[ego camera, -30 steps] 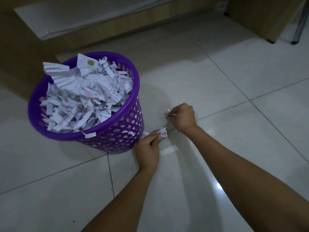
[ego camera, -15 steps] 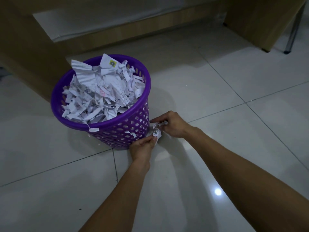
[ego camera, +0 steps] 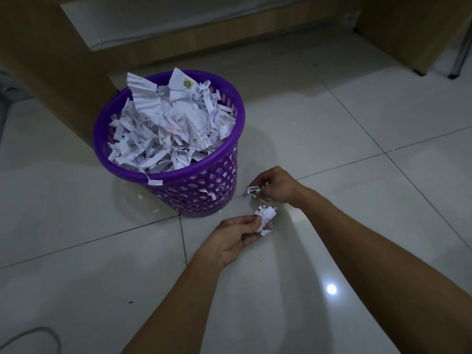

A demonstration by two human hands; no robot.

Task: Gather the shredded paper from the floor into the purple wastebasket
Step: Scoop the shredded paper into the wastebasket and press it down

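The purple wastebasket (ego camera: 204, 172) stands on the tiled floor, heaped above its rim with shredded paper (ego camera: 168, 123). One strip hangs over its front rim and a few bits stick in the lattice wall. Just right of the basket's base, my left hand (ego camera: 232, 238) pinches a small wad of paper shreds (ego camera: 265, 219). A little above it, my right hand (ego camera: 277, 185) holds another small clump of shreds (ego camera: 254, 190) in its curled fingers. Both hands are low, near the floor.
Wooden furniture panels (ego camera: 63, 72) rise behind and left of the basket, and another wooden panel (ego camera: 408, 29) stands at the back right beside a metal leg (ego camera: 459, 60). A grey cable (ego camera: 38, 333) curls at the bottom left. Glossy white tiles spread to the right.
Both hands have drawn back from the basket's base and apart, each now holding its own clump of shreds. The view has shifted, so the basket sits further right in frame.
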